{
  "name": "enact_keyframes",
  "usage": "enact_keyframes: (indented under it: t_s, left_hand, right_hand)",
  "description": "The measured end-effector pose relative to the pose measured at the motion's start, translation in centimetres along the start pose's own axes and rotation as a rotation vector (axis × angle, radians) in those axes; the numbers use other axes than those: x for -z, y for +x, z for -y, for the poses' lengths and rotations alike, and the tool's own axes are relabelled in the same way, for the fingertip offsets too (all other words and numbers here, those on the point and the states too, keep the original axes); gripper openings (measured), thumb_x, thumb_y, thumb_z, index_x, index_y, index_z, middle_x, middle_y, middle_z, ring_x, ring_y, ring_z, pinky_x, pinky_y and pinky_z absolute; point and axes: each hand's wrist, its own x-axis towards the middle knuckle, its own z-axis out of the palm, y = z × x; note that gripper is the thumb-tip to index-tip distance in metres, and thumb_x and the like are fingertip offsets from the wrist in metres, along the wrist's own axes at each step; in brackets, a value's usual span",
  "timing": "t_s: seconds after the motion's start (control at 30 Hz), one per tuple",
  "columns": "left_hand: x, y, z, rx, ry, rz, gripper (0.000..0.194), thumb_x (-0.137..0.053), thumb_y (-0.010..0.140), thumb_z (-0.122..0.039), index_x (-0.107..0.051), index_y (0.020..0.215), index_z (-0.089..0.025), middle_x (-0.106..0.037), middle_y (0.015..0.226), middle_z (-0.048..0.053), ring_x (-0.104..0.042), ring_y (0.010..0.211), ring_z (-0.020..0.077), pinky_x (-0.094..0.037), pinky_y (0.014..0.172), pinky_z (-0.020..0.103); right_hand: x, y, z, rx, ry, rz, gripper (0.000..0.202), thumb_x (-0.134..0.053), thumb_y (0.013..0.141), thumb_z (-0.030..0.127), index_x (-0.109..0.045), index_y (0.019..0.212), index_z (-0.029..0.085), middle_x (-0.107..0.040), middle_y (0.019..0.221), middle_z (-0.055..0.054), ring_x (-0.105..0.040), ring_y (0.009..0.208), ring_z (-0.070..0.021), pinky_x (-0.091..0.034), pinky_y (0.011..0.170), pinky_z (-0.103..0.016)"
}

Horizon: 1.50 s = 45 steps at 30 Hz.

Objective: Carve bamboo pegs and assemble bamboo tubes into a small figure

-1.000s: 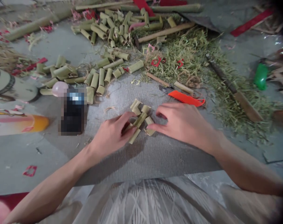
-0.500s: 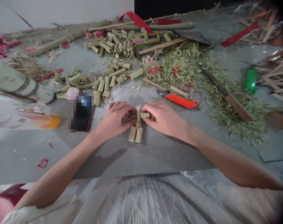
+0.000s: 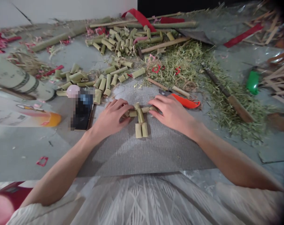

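Observation:
A small figure made of bamboo pieces (image 3: pixel 140 116) lies between my hands on the grey mat (image 3: pixel 142 156). Its upright middle piece has two short tubes side by side below it and narrower pieces reaching out to both sides. My left hand (image 3: pixel 112 117) pinches the outer end of the left side piece, which its fingers partly hide. With thumb and fingers, my right hand (image 3: pixel 173 112) grips the outer end of the right side piece. Beyond my right hand lies an orange-handled folding saw (image 3: pixel 187 101), partly covered by that hand.
Several cut bamboo tubes (image 3: pixel 107 82) lie ahead, with a larger pile (image 3: pixel 118 40) behind. A phone (image 3: pixel 82 117) rests left of my hand, near a white bottle with an orange cap (image 3: pixel 54 119). Shavings (image 3: pixel 179 59) and a long-bladed knife (image 3: pixel 240 107) spread to the right.
The bamboo figure has turned slightly, its two lower tubes swinging right. My hands have moved outward along its side pieces, showing more of them.

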Motion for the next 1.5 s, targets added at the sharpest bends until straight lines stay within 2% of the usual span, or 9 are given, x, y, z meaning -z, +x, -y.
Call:
enact_keyframes:
  t_s: [0.33,0.5,0.6,0.7,0.83,0.93,1.13,1.37,1.5]
  left_hand:
    - [0.7,-1.0,0.8,0.008,-0.006,-0.023,0.046,-0.07,0.108,-0.028,-0.058,0.151,-0.021,-0.066,0.145,0.019,-0.067,0.135,0.039,-0.059,0.114,0.058]
    - [1.1,-1.1,1.0,0.038,0.054,-0.127,0.034,-0.065,0.107,-0.022,-0.063,0.141,-0.023,-0.07,0.129,0.016,-0.07,0.124,0.0353,-0.061,0.103,0.052]
    - [1.4,-1.1,0.1,-0.115,0.046,-0.175,0.028,-0.066,0.107,-0.024,-0.067,0.135,-0.023,-0.071,0.117,0.012,-0.072,0.11,0.0307,-0.059,0.095,0.047]
    - [1.5,-1.2,-1.3,-0.364,0.011,-0.066,0.033,-0.067,0.107,-0.028,-0.067,0.141,-0.024,-0.074,0.112,0.009,-0.072,0.1,0.0276,-0.056,0.088,0.043]
    - [1.0,-1.2,-3.0,-0.519,0.04,0.086,0.033,-0.066,0.111,-0.034,-0.068,0.143,-0.025,-0.076,0.108,0.006,-0.073,0.096,0.0251,-0.055,0.088,0.041]
    - [0.5,-1.1,-3.3,-0.497,0.054,0.101,0.029,-0.059,0.115,-0.029,-0.067,0.142,-0.026,-0.078,0.109,0.005,-0.075,0.1,0.0239,-0.056,0.09,0.04]
    - [0.3,-1.2,-2.5,-0.398,0.08,0.015,0.018,-0.057,0.115,-0.023,-0.071,0.126,-0.024,-0.077,0.105,0.005,-0.073,0.093,0.0221,-0.057,0.086,0.038]
    - [0.4,-1.3,-2.6,-0.355,0.088,0.039,0.016,-0.059,0.115,-0.028,-0.072,0.122,-0.023,-0.07,0.1,0.006,-0.07,0.095,0.0244,-0.056,0.085,0.039]
    - [0.1,-1.1,-3.0,-0.332,0.079,0.054,0.013,-0.058,0.114,-0.026,-0.07,0.119,-0.022,-0.068,0.108,0.008,-0.067,0.099,0.0256,-0.057,0.088,0.041]
  right_hand:
    - [3.3,-2.0,-3.3,0.005,-0.038,0.06,0.033,-0.073,0.107,0.048,-0.073,0.128,0.023,-0.074,0.13,-0.01,-0.072,0.112,-0.0311,-0.053,0.088,-0.042]
    - [4.5,-2.5,-4.5,-0.008,-0.098,0.209,0.009,-0.07,0.104,0.032,-0.074,0.106,0.025,-0.075,0.116,-0.004,-0.069,0.094,-0.0241,-0.044,0.075,-0.037]
    - [5.1,-2.5,-4.1,-0.055,-0.119,0.229,0.012,-0.07,0.103,0.035,-0.074,0.104,0.024,-0.076,0.109,-0.005,-0.067,0.088,-0.0234,-0.039,0.071,-0.036]
    - [5.6,-3.0,-3.5,-0.13,-0.146,0.284,0.026,-0.08,0.097,0.05,-0.072,0.098,0.025,-0.074,0.091,-0.003,-0.063,0.077,-0.0223,-0.034,0.067,-0.036]
    - [5.7,-3.4,-2.9,-0.164,-0.079,0.354,0.018,-0.082,0.091,0.036,-0.068,0.088,0.026,-0.069,0.079,0.001,-0.059,0.069,-0.019,-0.031,0.065,-0.034]
    - [5.2,-3.1,-2.5,-0.068,0.08,0.375,0.015,-0.078,0.093,0.029,-0.066,0.085,0.025,-0.07,0.079,0.001,-0.061,0.072,-0.0184,-0.037,0.067,-0.034]
    - [4.4,-2.0,-1.3,0.086,0.408,0.286,0.013,-0.072,0.102,0.028,-0.075,0.115,0.027,-0.078,0.111,-0.002,-0.071,0.09,-0.0187,-0.053,0.081,-0.033]
    - [3.2,-2.0,-0.7,-0.005,0.622,0.213,0.023,-0.073,0.096,0.02,-0.078,0.118,0.025,-0.08,0.119,-0.003,-0.075,0.094,-0.0169,-0.06,0.078,-0.029]
    - [2.3,-2.0,-0.6,-0.105,0.814,0.215,0.027,-0.08,0.097,0.032,-0.077,0.123,0.026,-0.079,0.108,-0.002,-0.073,0.086,-0.0166,-0.063,0.073,-0.03]
